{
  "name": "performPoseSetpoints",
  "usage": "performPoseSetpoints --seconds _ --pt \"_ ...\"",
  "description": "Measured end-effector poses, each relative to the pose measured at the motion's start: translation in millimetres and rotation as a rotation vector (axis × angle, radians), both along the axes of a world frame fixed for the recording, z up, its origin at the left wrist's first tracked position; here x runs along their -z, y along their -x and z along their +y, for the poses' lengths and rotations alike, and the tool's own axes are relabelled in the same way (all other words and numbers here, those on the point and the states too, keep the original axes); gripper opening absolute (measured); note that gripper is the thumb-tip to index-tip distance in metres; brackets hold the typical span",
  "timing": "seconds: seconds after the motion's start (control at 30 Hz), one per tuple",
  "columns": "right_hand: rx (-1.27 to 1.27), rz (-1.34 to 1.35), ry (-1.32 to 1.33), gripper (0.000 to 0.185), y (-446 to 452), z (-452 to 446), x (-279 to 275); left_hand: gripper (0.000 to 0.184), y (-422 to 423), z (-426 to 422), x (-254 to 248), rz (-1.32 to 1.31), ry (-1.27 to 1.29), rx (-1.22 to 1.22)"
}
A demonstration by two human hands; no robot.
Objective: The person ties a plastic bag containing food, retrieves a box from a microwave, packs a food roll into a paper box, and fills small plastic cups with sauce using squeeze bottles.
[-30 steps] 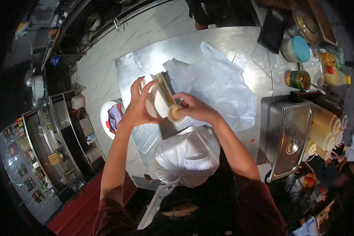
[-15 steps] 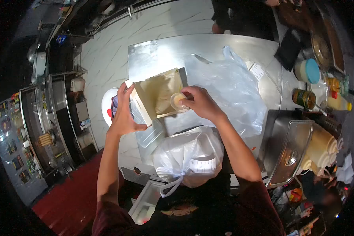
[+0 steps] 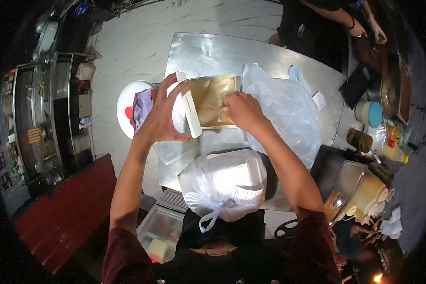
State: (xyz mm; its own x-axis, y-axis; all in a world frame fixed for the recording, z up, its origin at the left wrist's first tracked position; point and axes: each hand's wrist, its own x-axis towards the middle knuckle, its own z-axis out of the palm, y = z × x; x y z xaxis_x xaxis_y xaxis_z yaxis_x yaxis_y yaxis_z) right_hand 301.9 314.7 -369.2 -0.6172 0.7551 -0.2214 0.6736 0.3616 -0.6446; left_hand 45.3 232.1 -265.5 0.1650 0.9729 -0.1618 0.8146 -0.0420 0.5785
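Note:
My left hand (image 3: 162,113) holds the raised white lid (image 3: 189,106) of a cardboard box, thumb at its lower edge and fingers at the top. The open box (image 3: 218,127) is lined with brownish paper and lies on the steel table. In my right hand (image 3: 246,112) is a small clear sauce cup (image 3: 223,114) with pale yellowish contents, low over the box's right side. Nearer me sits a tied white plastic bag (image 3: 208,175) with a receipt (image 3: 247,193) on it. A clear plastic container (image 3: 177,152) lies below my left hand.
A bluish plastic bag (image 3: 284,113) spreads over the right of the steel table (image 3: 194,52). Left of it stands a white round container (image 3: 126,97) with purple cloth (image 3: 143,108). A blue-lidded tub (image 3: 375,114) and jar (image 3: 359,140) stand right. Another person's hand (image 3: 358,31) shows top right.
My right hand has lowered the sauce cup into or close over the box, its fingers now covering more of the cup. The lid stays raised in my left hand. The camera view has shifted.

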Motion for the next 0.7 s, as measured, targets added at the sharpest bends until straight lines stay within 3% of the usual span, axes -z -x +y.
performPoseSetpoints --seconds 0.17,0.27,0.37,0.47,0.7 --pt "-0.126 -0.24 0.073 0.015 11.6 3.1 -15.8 0.138 0.4 -0.3 0.9 -0.029 -0.024 -0.005" --pt "-0.074 -0.258 0.084 0.017 12.1 1.4 -18.7 0.141 2.7 0.1 2.6 -0.048 -0.034 0.0" --pt "0.005 -0.097 -0.081 0.013 5.9 -5.6 -11.5 0.145 2.4 1.6 0.9 -0.038 -0.016 0.024" --pt "0.169 0.114 0.027 0.013 -8.9 -15.1 -38.1 0.142 -6.0 10.1 -1.8 -0.023 0.011 0.046" --pt "0.691 0.645 0.291 0.02 -23.1 -40.5 2.3 0.138 -64.8 38.8 14.0 0.186 0.031 0.258"
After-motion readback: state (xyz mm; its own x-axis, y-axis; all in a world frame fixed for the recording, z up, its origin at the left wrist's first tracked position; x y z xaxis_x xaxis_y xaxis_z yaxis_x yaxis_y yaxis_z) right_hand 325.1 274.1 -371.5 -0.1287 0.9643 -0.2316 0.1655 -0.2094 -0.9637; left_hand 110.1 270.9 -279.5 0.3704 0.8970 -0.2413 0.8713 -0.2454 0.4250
